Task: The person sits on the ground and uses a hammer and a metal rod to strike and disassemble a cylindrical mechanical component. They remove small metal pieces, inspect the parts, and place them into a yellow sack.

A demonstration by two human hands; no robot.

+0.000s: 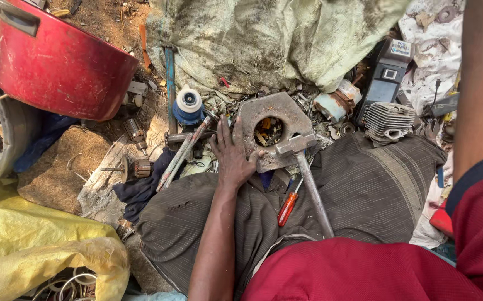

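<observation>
The left hand [232, 158] lies flat with the fingers spread, pressing on the left edge of a thick grey metal plate [259, 117] that has a round hole in its middle; the hand grips nothing, it only holds the plate down. The plate rests in front of the person's knees, between the legs, on scrap pieces. A hammer [302, 167] lies just to the right of the left hand; its metal head sits on the lower right corner of the plate and its grey handle runs back over the lap. The right hand is out of the picture; only the right arm shows at the right border, so I cannot tell its state. A screwdriver with an orange handle [287, 207] lies on the lap, just behind the left hand. To the left of the hand stand a blue and white spool [188, 106] and, further, a red pot [57, 64]; a yellow sack [35, 245] lies near the elbow.
</observation>
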